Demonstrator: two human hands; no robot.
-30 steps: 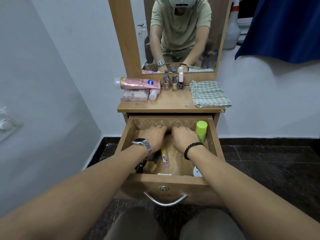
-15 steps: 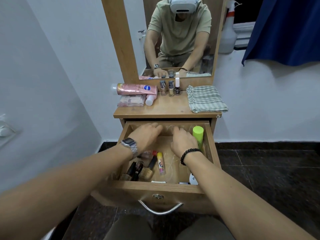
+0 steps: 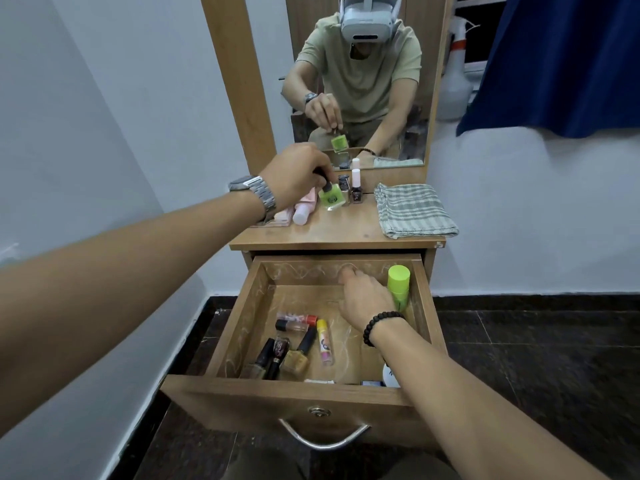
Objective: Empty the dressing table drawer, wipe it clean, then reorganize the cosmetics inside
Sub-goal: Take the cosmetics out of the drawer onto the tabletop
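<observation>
The wooden drawer [image 3: 424, 313] of the dressing table stands pulled out. My left hand [image 3: 298, 174] pinches the black cap of a green nail polish bottle [image 3: 330, 197] just above the table top [image 3: 346, 232], beside other small bottles [image 3: 356, 187]. My right hand [image 3: 365, 297] reaches into the back of the drawer next to a lime-green upright container [image 3: 398, 282], fingers relaxed, holding nothing I can see. Several polish bottles [image 3: 294, 358] and a yellow-pink tube [image 3: 325, 342] lie at the drawer's front left.
A folded checked cloth [image 3: 414, 209] lies on the right of the table top. A pink tube and a white-capped bottle [image 3: 304, 211] lie at the left. The mirror [image 3: 360, 81] stands behind. A white wall is close on the left; dark tiled floor lies below.
My left hand has risen out of the drawer with the green nail polish bottle and moved to the table top. My right hand has stayed at the drawer's back.
</observation>
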